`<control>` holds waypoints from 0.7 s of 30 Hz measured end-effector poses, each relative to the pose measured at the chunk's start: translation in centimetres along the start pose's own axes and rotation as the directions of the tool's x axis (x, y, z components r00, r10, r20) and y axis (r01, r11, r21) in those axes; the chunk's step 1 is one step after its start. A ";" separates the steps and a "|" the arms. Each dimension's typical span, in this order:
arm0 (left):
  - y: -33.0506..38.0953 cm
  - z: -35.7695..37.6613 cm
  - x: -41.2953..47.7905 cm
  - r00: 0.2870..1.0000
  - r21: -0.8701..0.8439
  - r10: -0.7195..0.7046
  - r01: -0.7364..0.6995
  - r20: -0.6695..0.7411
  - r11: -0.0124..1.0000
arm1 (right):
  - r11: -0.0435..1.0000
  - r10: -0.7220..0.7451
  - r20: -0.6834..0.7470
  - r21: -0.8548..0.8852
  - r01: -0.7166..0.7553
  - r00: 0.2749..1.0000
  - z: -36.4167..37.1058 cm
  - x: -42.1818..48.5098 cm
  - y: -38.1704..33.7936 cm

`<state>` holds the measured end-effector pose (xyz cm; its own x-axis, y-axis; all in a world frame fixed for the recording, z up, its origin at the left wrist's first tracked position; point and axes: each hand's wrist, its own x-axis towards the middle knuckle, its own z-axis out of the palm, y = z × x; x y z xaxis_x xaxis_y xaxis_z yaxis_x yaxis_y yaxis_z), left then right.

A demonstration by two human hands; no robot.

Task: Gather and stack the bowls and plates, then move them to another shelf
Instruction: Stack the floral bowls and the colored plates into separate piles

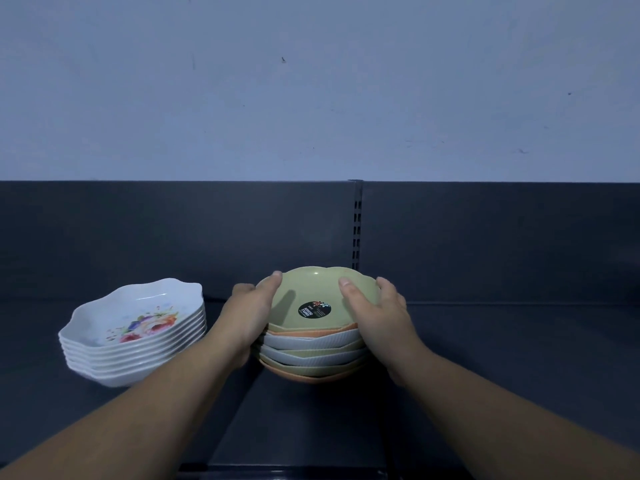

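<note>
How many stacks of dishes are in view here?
2. A white flowered stack stands at the left; a green, white and orange stack is at the centre, gripped between the left hand and right hand.

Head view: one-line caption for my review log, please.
Left hand and right hand grip the colored bowl stack at a dark shelf, floral plate stack to its left.
</note>
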<state>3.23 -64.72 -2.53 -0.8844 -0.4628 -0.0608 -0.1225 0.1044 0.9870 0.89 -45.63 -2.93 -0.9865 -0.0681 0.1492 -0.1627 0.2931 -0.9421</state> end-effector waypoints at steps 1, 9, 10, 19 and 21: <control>-0.1 0.3 -0.4 1.000 0.009 0.018 -0.018 -0.005 1.000 | 1.000 -0.020 0.003 -0.002 0.020 1.000 0.0 -0.4 0.3; -1.8 1.0 -1.8 0.967 0.288 0.235 -0.198 -0.099 0.937 | 0.995 -0.064 0.081 -0.066 0.070 0.995 -1.0 0.0 0.9; -1.7 0.8 -1.9 0.967 0.302 0.238 -0.201 -0.091 0.932 | 0.996 -0.054 0.114 -0.066 0.061 0.992 -1.3 0.1 0.9; 0.7 -0.8 1.0 0.983 0.232 0.182 -0.181 0.019 0.956 | 0.953 -0.138 0.117 -0.254 0.164 0.984 -1.0 -0.8 0.3; 1.4 -0.7 1.7 0.980 0.325 0.178 -0.196 0.086 0.925 | 0.953 -0.127 0.141 -0.256 0.160 0.982 -0.6 -0.9 0.6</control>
<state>1.91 -65.96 -1.10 -0.9274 -0.3596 0.1031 -0.0862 0.4735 0.8766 1.72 -44.85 -3.45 -0.9451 -0.2380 0.2238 -0.3180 0.5124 -0.7977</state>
